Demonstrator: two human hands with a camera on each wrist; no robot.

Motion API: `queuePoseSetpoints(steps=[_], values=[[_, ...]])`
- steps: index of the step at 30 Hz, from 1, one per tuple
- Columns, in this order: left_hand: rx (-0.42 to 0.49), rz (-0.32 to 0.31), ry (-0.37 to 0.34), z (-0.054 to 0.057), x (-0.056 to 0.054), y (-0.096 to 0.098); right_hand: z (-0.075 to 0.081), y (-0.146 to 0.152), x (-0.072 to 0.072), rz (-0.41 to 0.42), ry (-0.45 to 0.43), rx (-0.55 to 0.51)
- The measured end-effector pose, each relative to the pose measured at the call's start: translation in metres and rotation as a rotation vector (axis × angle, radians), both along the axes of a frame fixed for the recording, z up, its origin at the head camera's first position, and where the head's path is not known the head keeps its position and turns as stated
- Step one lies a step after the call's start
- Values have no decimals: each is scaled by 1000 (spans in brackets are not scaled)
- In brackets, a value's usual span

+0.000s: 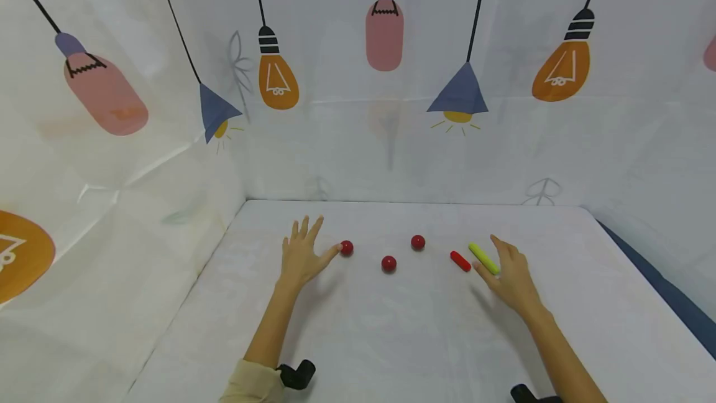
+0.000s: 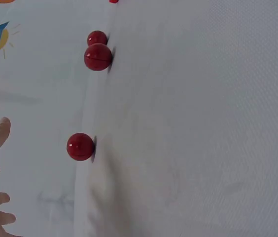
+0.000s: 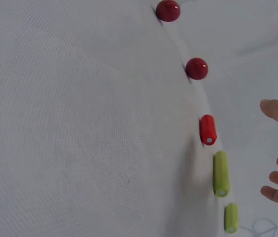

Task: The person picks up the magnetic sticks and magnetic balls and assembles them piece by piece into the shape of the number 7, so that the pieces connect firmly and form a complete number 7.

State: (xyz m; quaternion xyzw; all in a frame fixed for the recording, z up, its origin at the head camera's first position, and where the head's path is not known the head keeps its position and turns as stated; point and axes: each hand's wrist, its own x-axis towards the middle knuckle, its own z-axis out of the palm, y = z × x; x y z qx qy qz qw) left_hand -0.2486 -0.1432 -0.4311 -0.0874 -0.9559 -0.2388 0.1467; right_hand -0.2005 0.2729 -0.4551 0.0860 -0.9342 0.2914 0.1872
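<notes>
My left hand (image 1: pixel 299 259) is spread with straight fingers over the left of the table. Its thumb overlaps the edge of the leftmost red ball (image 1: pixel 347 248) in the head view; the left wrist view shows thumb and ball (image 2: pixel 80 146) apart. Two more red balls, one nearer (image 1: pixel 388 264) and one farther back (image 1: pixel 417 242), lie toward the middle. My right hand (image 1: pixel 513 280) holds nothing, thumb and fingers parted above a yellow-green cylinder (image 1: pixel 483 257). Left of that lies a short red cylinder (image 1: pixel 460 261). A shorter yellow-green cylinder (image 3: pixel 231 218) shows in the right wrist view.
Everything lies on a white-covered table (image 1: pixel 386 341). A white sheet printed with hanging lamps (image 1: pixel 335 142) rises along the back and left side. Dark blue material (image 1: pixel 671 291) borders the table's right edge. Black wrist mounts (image 1: pixel 298 375) sit on both forearms.
</notes>
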Motion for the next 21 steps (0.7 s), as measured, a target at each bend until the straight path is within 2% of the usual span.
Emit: queuePoseSetpoints(steps=[7,14,17,21], values=[[92,-70,50,-22,-11,11,-10,-4,-4,2,-48,-32],[172,-141,235,-33,-14,29,-25,-10,-14,10,-61,-104],[194,-188,279,-35,-14,39,-30,-13,-20,14,-33,-116],[214,-243,272,-36,-13,52,-35,-17,-26,12,40,-110]])
